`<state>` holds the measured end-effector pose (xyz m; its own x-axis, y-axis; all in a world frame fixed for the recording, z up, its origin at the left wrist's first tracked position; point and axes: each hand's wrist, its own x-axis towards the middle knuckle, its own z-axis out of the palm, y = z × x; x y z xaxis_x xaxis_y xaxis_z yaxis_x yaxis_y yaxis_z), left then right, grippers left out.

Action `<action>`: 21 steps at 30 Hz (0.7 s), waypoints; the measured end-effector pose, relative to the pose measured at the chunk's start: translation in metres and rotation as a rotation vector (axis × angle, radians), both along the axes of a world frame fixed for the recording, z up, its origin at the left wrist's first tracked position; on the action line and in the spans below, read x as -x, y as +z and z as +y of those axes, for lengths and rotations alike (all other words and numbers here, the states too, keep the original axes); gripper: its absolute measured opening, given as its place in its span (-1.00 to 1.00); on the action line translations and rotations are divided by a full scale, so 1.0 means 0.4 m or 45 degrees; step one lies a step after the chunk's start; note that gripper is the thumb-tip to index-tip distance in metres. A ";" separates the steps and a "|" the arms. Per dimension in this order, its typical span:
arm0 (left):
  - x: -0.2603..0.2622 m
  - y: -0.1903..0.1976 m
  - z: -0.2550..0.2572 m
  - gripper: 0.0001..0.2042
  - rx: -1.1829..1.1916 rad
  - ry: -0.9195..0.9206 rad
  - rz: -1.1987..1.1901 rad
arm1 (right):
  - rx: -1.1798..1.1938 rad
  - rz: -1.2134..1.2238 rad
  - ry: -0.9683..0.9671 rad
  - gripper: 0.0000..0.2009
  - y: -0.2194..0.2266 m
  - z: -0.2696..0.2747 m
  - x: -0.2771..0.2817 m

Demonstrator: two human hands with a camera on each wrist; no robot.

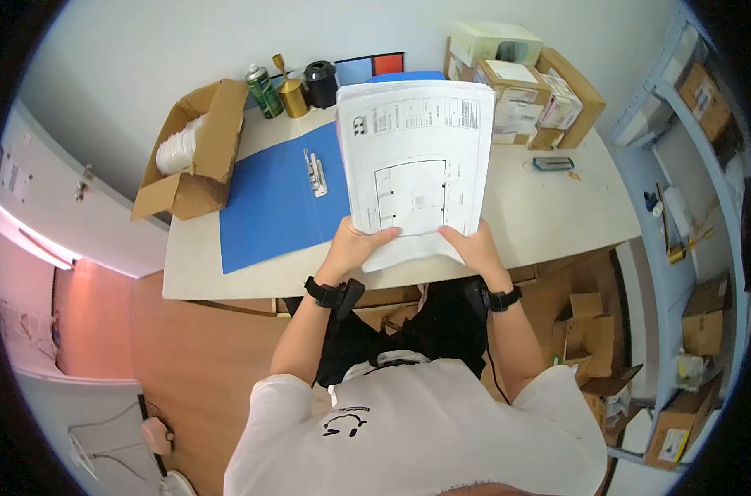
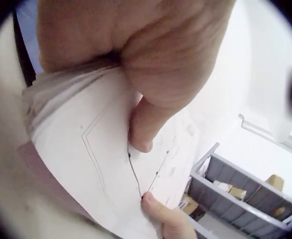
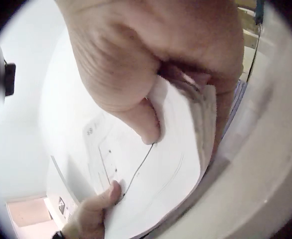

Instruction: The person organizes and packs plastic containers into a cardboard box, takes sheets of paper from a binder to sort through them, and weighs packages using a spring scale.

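While its many sheets could easily slide apart, the paper stack (image 1: 417, 136) is gripped at its near end by the left hand (image 1: 360, 245) and right hand (image 1: 475, 248), thumbs pressing the printed face, probably to keep the pages together above the counter (image 1: 574, 207), where the blue folder (image 1: 280, 202) lies flat.

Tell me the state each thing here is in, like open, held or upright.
Paper stack: held up in both hands
Left hand: gripping the stack, thumb on top
Right hand: gripping the stack, thumb on top
Blue folder: lying flat, partly hidden
Metal clip: can't tell if shut
Box holding white roll: open
Green spray can: upright
Floor box: open
Wristbands: worn
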<state>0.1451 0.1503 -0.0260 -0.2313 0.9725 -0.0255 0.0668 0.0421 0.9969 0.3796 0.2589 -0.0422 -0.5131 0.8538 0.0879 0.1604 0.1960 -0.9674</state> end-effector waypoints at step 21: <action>0.398 -0.067 0.115 -0.39 0.006 0.649 0.846 | 0.578 -0.050 0.432 -0.41 0.074 0.214 0.192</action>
<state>-0.0142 0.1964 -0.0526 -0.6108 0.7452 0.2674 0.6123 0.2305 0.7562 0.3029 0.3444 -0.0127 -0.7609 0.5880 -0.2744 0.1985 -0.1916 -0.9612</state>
